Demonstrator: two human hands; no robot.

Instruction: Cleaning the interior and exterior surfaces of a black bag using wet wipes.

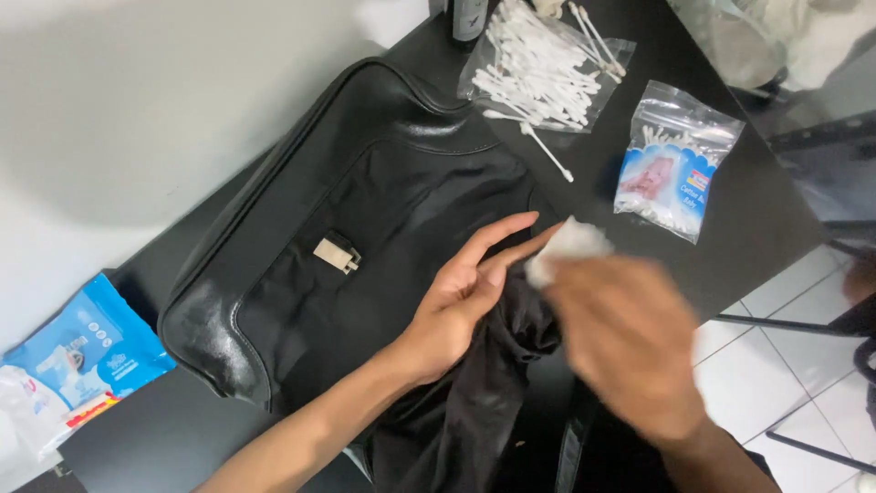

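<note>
An open plastic bag (538, 68) holds cotton swabs. The left hand (461, 297) lies open on the black bag (301, 246); the blurred right hand (625, 338) pinches a white wipe (570, 245).

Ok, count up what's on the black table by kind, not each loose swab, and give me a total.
Black leather bag: 1
Clear bags of cotton swabs: 2
Blue wipes packet: 1
Dark bottle: 1
White wipe, in the right hand: 1
Total: 6

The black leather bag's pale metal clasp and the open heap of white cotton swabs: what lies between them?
Only the black leather bag's own surface and stitched rim, then bare dark tabletop, in the head view.
</note>
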